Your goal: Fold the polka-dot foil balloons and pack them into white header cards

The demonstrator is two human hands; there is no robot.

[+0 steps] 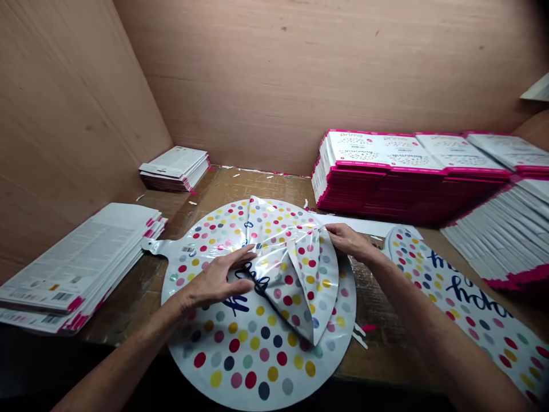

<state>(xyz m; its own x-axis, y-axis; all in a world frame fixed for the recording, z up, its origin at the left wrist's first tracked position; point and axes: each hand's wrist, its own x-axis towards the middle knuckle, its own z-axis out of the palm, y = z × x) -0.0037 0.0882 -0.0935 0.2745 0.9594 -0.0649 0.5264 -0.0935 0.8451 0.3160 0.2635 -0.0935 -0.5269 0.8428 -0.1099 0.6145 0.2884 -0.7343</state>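
Note:
A flat round foil balloon [257, 366] with coloured dots and dark lettering lies before me, its tail [156, 246] pointing left. On top of it is another dotted foil balloon [283, 274], partly folded over itself with creases. My left hand [227, 274] rests on the foil near the lettering, fingers and thumb apart. At the upper right edge of the folded balloon, my right hand [343, 237] pinches the foil between thumb and fingers. Some of the lettering is hidden by the fold and my left hand.
More dotted balloons [467, 309] lie at right, under my right forearm. Stacks of white and pink printed packaging [412, 154] stand at the back right, with others at right [506, 229] and left [86, 257]. Wooden panels [300, 74] enclose the back and left of the cardboard-covered table [240, 183].

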